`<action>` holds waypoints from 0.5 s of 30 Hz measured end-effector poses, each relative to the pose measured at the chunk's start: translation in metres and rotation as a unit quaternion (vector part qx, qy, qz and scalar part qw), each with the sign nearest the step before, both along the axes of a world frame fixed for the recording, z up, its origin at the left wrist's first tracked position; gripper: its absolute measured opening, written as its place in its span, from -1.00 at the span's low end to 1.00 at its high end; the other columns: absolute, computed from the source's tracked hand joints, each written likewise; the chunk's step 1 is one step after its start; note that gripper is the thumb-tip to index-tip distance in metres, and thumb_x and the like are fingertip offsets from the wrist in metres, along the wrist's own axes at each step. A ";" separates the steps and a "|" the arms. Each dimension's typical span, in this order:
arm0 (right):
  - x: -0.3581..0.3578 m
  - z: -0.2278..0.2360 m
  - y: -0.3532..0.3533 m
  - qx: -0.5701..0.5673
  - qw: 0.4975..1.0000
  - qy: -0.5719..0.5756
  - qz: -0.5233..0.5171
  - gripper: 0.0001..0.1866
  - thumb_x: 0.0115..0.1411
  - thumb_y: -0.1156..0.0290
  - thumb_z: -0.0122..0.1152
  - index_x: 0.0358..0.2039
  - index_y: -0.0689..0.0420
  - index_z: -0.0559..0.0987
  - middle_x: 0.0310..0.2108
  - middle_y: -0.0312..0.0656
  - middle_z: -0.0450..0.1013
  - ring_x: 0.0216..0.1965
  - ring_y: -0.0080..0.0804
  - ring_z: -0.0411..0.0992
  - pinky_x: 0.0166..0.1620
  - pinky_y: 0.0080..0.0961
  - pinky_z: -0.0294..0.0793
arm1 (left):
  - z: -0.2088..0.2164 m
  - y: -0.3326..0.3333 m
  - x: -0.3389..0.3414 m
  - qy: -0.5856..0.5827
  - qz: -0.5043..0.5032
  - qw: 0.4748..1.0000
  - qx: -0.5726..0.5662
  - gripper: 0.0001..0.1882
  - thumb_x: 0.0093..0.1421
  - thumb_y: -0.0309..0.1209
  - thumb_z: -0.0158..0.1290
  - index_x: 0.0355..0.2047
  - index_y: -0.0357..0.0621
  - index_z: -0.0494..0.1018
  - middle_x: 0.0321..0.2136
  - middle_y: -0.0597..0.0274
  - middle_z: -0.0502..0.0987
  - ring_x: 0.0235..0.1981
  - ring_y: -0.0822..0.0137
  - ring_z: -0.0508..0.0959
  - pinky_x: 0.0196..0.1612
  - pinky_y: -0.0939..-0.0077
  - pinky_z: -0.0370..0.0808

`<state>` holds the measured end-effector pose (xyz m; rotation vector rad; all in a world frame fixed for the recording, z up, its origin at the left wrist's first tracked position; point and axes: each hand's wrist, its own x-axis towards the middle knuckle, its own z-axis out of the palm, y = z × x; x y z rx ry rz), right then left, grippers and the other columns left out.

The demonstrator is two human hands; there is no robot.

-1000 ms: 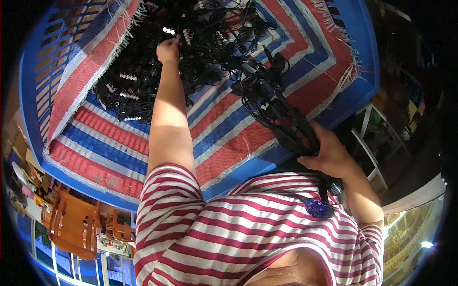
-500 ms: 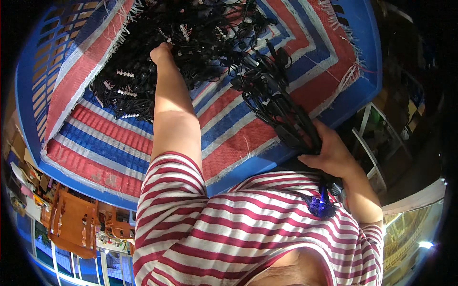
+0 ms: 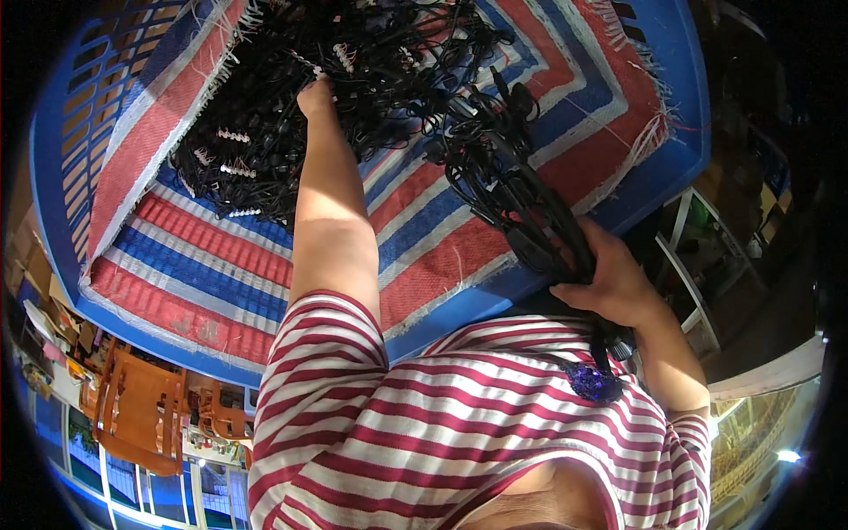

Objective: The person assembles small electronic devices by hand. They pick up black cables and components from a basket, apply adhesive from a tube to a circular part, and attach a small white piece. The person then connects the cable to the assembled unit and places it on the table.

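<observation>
A heap of black cables [image 3: 265, 124], with several white connector strips among them, lies on a striped woven sheet. My left hand [image 3: 315, 97] reaches into the middle of this heap. Its fingers look closed, seemingly on a black cable with a white connector [image 3: 319, 72] at the fingertips; the grip is partly hidden. In my right hand [image 3: 609, 274], near the basket's front right rim, is a thick bundle of black cables [image 3: 530, 212]. The fingers wrap around its lower end, while the looped far end rests over the sheet.
The red, white and blue sheet [image 3: 442, 256] with frayed edges lines a large blue plastic basket [image 3: 450, 321] with slotted walls. A brown wooden chair [image 3: 137, 411] stands at the lower left. White metal frame bars [image 3: 680, 256] are at the right. Something dark and glittery [image 3: 594, 382] lies against my shirt.
My left hand has shifted slightly right and nearer, and the white connector at its fingertips has moved a little with it. My right hand keeps its hold on the cable bundle, almost unmoved.
</observation>
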<state>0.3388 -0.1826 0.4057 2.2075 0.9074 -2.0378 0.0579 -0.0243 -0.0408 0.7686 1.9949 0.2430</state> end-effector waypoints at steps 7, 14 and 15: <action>-0.001 -0.001 0.002 0.001 1.000 0.003 0.003 -0.43 -0.29 0.45 0.31 -0.17 0.22 0.36 -0.49 -0.22 0.30 -0.46 -0.42 0.29 -0.34 -0.52 0.31 | -0.023 0.007 -0.013 0.105 -0.311 0.945 -0.005 -0.82 -0.03 -0.40 0.03 -0.50 -0.25 0.55 -0.53 0.19 0.57 -0.49 0.31 0.53 -0.41 0.53 0.39; -0.001 -0.004 -0.001 0.009 1.000 0.003 -0.007 -0.39 -0.29 0.44 0.32 -0.13 0.22 0.35 -0.49 -0.21 0.31 -0.44 -0.40 0.30 -0.32 -0.52 0.32 | -0.005 0.007 -0.001 -0.136 0.204 0.969 -0.038 -0.85 -0.08 -0.48 -0.01 -0.55 -0.25 0.55 -0.59 0.23 0.56 -0.53 0.39 0.51 -0.44 0.51 0.37; -0.001 -0.003 0.001 0.006 1.000 0.003 -0.002 -0.39 -0.29 0.44 0.32 -0.13 0.21 0.36 -0.49 -0.21 0.31 -0.44 -0.40 0.30 -0.32 -0.52 0.32 | -0.012 0.008 -0.005 -0.111 0.182 0.976 -0.037 -0.85 -0.08 -0.48 -0.01 -0.57 -0.26 0.54 -0.60 0.23 0.55 -0.53 0.39 0.51 -0.44 0.51 0.37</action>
